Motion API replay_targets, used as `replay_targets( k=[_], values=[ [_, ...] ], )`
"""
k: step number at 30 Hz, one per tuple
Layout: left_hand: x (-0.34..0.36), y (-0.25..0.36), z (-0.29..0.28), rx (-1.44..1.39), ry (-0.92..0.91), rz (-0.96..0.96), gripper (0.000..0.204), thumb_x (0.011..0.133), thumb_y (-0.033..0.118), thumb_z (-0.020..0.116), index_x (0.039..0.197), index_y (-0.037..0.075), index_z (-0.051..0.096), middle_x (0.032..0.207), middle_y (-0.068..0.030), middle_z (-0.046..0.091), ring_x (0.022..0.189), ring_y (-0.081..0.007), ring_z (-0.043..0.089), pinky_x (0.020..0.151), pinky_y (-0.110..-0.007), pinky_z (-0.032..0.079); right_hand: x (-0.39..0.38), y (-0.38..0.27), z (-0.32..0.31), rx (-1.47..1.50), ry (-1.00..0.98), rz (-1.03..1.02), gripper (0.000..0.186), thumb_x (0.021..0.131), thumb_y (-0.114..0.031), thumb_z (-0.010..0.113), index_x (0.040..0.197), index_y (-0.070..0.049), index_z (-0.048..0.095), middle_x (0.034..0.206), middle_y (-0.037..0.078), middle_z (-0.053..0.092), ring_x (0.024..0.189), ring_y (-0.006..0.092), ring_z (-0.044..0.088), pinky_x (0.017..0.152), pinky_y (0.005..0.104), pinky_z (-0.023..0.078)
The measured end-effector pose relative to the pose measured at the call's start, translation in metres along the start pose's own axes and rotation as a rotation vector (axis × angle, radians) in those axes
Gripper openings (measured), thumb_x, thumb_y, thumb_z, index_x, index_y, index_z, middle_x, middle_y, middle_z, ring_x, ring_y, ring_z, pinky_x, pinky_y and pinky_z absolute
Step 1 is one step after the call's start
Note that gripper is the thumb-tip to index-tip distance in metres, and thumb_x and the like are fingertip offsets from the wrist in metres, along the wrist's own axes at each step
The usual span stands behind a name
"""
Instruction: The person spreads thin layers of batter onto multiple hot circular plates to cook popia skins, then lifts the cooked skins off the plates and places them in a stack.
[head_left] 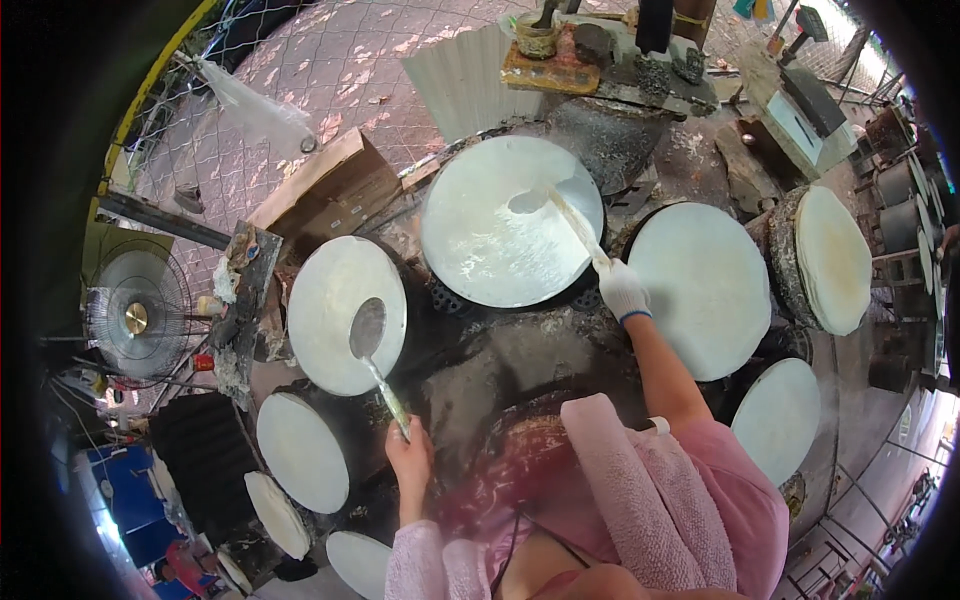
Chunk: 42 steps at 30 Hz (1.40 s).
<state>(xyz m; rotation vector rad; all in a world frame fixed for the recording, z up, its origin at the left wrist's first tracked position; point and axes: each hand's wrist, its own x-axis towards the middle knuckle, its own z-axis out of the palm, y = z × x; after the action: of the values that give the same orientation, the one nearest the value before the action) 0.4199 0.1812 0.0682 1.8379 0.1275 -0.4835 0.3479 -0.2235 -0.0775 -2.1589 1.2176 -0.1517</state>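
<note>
"How far along do things look in the head view, taking the right hand (625, 288) first?"

"It wears a white glove, fingers closed round the grip of a long-handled ladle (574, 221). The ladle's far end is at the central cooking plate (470, 170), where a wet white layer (490, 247) shines in streaks. Spreading there seems only partly done."

"And the left hand (408, 458)?"

"Bare, its fingers curled tightly about the handle of a round-bladed spatula (368, 328). The dark blade is over the left cooking plate (325, 300), which looks matt and even; whether they touch cannot be told."

"Does anything look finished?"

"The right cooking plate (695, 290) is smooth and pale throughout, apparently needing no more spreading. Whether its surface has set is unclear."
</note>
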Motion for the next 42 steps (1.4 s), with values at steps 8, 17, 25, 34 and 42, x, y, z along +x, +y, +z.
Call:
replay_targets(
  k=[8,17,25,34,42],
  values=[
    [0.0,-0.009,0.009,-0.009,-0.002,0.012,0.011,0.095,0.014,0.051,0.092,0.003,0.05,0.055,0.0013,0.042,0.038,-0.0075,0.036,0.034,-0.023,0.028,-0.039,0.006,0.006,-0.026,-0.263,0.153,0.064,0.095,-0.046,0.037,0.148,-0.017,0.016,0.102,0.023,0.064,0.094,0.0418,0.061,0.083,0.0515,0.044],
    [-0.023,-0.005,0.004,0.063,0.09,0.015,0.01,0.096,0.014,0.051,0.092,0.005,0.049,0.054,0.001,0.042,0.037,-0.0074,0.035,0.034,-0.023,0.028,0.149,-0.055,-0.014,-0.223,0.037,-0.07,0.054,0.091,-0.037,0.044,0.14,-0.015,0.034,0.098,0.023,0.063,0.087,0.0389,0.063,0.074,0.0509,0.048],
    [-0.01,0.007,0.01,0.021,0.087,0.035,0.011,0.095,0.015,0.052,0.09,0.006,0.048,0.054,0.0028,0.039,0.037,-0.0071,0.034,0.033,-0.022,0.028,0.038,-0.073,-0.001,0.254,-0.064,-0.316,0.051,0.088,-0.034,0.054,0.133,-0.01,0.047,0.103,0.021,0.064,0.092,0.0382,0.062,0.083,0.0411,0.048],
    [0.015,0.031,0.055,0.006,-0.022,0.038,0.01,0.094,0.013,0.054,0.086,0.007,0.051,0.059,0.0059,0.041,0.046,-0.0019,0.036,0.041,-0.019,0.026,-0.081,0.012,0.0,1.045,-0.45,0.404,0.039,0.094,-0.025,0.057,0.132,-0.016,0.053,0.065,-0.006,0.054,0.047,0.0045,0.047,0.042,0.021,0.036],
    [0.032,0.02,0.057,0.053,-0.118,0.085,0.014,0.096,0.016,0.05,0.089,0.004,0.049,0.055,0.0011,0.042,0.036,-0.0079,0.036,0.033,-0.023,0.028,-0.072,0.016,-0.012,0.949,-0.541,0.401,0.036,0.093,-0.027,0.057,0.126,-0.011,0.058,0.064,-0.005,0.052,0.048,0.0048,0.045,0.041,0.021,0.034]
  ],
)
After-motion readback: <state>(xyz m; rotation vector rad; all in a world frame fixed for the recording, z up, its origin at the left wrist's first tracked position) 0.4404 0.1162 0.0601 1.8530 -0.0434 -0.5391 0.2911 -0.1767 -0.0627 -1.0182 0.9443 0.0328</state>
